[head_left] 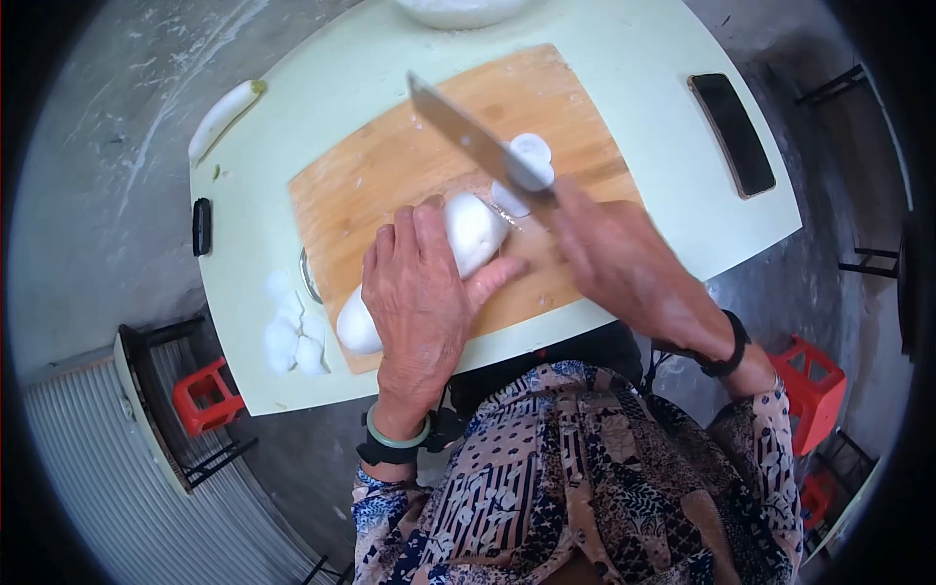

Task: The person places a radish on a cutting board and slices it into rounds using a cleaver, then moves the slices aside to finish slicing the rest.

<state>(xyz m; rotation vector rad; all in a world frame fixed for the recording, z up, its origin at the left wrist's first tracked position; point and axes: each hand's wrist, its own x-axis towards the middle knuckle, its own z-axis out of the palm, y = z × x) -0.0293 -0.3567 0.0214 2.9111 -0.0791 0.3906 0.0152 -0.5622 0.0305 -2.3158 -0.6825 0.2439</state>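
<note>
A thick white radish [475, 232] lies aslant on the wooden cutting board [366, 161]. My left hand [419, 278] is wrapped over its middle, with the thumb along its near right side. My right hand [614, 249] grips the handle of a large knife [463, 134], whose blade is raised beyond the radish and points to the upper left. The handle is mostly hidden in my fist. Round white slices [530, 148] lie on the board under and beside the blade. Motion slightly blurs my right hand and the knife.
White pieces [282, 343] lie left of the board on the pale table [263, 210]. A whole white radish [222, 122] is at the far left, above a small black object [202, 226]. A phone [731, 135] lies right, a bowl [460, 8] at the far edge. Red stools [208, 397] flank the table.
</note>
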